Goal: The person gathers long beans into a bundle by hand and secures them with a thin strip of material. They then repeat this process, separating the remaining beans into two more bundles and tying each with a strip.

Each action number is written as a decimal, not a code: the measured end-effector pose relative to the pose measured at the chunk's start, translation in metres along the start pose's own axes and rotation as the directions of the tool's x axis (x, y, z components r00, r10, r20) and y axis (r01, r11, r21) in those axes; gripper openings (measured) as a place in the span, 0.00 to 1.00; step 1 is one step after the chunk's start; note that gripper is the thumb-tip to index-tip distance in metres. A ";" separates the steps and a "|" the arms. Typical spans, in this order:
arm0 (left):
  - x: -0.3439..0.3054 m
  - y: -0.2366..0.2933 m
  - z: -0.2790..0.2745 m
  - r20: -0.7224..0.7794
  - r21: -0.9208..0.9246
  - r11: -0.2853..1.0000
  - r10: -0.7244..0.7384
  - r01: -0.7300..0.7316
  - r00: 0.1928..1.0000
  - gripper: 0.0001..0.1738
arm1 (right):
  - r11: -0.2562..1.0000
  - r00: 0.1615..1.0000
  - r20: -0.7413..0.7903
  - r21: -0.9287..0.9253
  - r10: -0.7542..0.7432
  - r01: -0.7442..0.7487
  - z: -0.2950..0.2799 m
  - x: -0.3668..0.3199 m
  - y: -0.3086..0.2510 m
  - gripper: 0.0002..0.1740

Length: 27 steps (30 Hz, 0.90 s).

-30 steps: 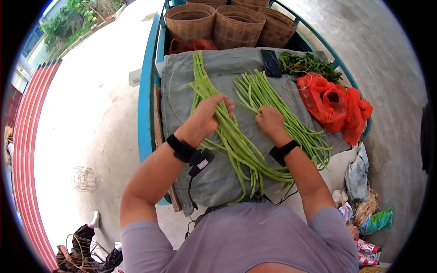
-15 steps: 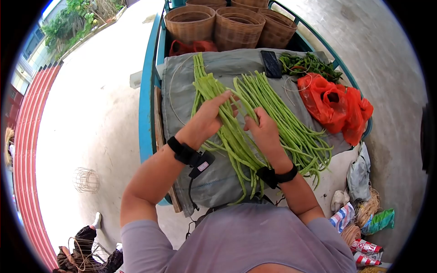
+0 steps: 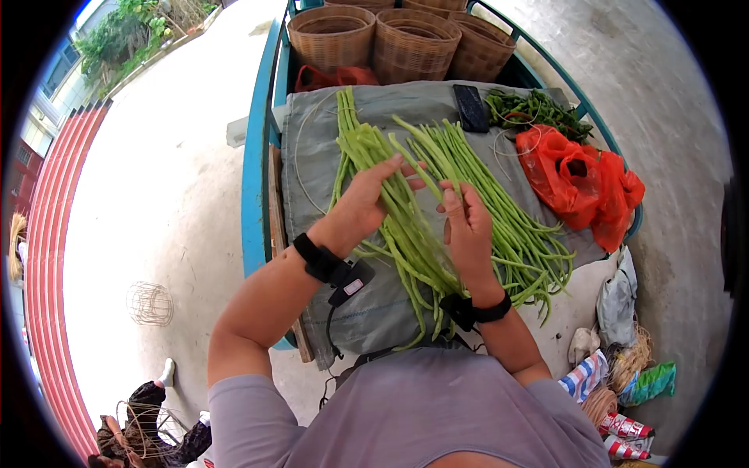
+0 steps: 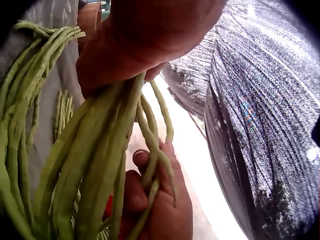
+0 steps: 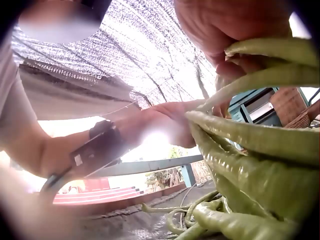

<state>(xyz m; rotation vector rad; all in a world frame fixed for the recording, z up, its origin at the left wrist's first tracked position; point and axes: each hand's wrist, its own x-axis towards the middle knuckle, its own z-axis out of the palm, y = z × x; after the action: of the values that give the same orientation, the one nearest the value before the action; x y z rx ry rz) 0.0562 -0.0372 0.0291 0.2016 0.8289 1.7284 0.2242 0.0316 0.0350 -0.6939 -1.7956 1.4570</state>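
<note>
A thick bundle of long green beans (image 3: pixel 406 234) lies lengthwise on a grey cloth (image 3: pixel 312 164) over a cart. My left hand (image 3: pixel 370 199) grips this bundle near its middle, and the left wrist view shows the beans (image 4: pixel 95 160) running under its curled fingers. Just to the right, my right hand (image 3: pixel 468 222) is turned palm up and pinches a few beans (image 3: pixel 421 152) that point away from me, close against the bundle. In the right wrist view, fat beans (image 5: pixel 250 145) fill the foreground. A second, looser pile of beans (image 3: pixel 511 226) lies right of my right hand.
Three wicker baskets (image 3: pixel 331 35) stand at the cart's far end. Red plastic bags (image 3: pixel 581 183), dark green vegetables (image 3: pixel 538 109) and a flat black object (image 3: pixel 470 108) lie at the right. The blue cart rail (image 3: pixel 253 156) runs along the left. A wire basket (image 3: pixel 150 303) sits on the ground.
My right hand has left the right pile with a few beans, swung left and turned palm up beside the left hand. The left hand has kept its grip on the bundle.
</note>
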 end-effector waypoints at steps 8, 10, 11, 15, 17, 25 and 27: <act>-0.006 0.005 0.007 0.120 -0.008 0.995 0.096 -0.096 0.988 0.16 | 0.989 0.989 0.083 0.065 0.126 -0.131 -0.009 -0.005 0.010 0.14; -0.006 0.005 0.010 0.190 -0.063 0.992 0.124 -0.114 0.974 0.19 | 0.990 0.986 0.102 0.047 0.129 -0.134 -0.010 -0.006 0.010 0.14; -0.006 0.005 0.011 0.189 -0.067 0.992 0.118 -0.107 0.975 0.20 | 0.990 0.985 0.112 0.038 0.132 -0.137 -0.010 -0.007 0.011 0.14; -0.011 0.008 0.013 0.197 -0.073 0.993 0.103 -0.090 0.975 0.23 | 0.990 0.985 0.128 0.074 0.113 -0.123 -0.011 -0.008 0.009 0.14; -0.011 0.008 0.010 0.210 -0.066 0.994 0.104 -0.092 0.972 0.23 | 0.988 0.980 0.150 0.064 0.128 -0.139 -0.013 -0.008 0.008 0.14; -0.020 0.011 0.020 0.291 -0.025 0.999 0.038 -0.032 0.956 0.22 | 0.999 0.992 0.120 -0.002 0.034 -0.034 -0.003 -0.008 0.010 0.14; -0.016 0.009 0.016 0.305 -0.026 0.999 0.031 -0.024 0.952 0.20 | 0.993 0.993 0.102 -0.101 -0.054 0.064 -0.002 -0.009 0.012 0.14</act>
<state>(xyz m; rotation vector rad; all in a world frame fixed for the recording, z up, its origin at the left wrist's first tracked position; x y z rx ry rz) 0.0628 -0.0456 0.0506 0.4562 0.5810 1.6767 0.2310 0.0292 0.0217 -0.6240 -1.9635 1.3886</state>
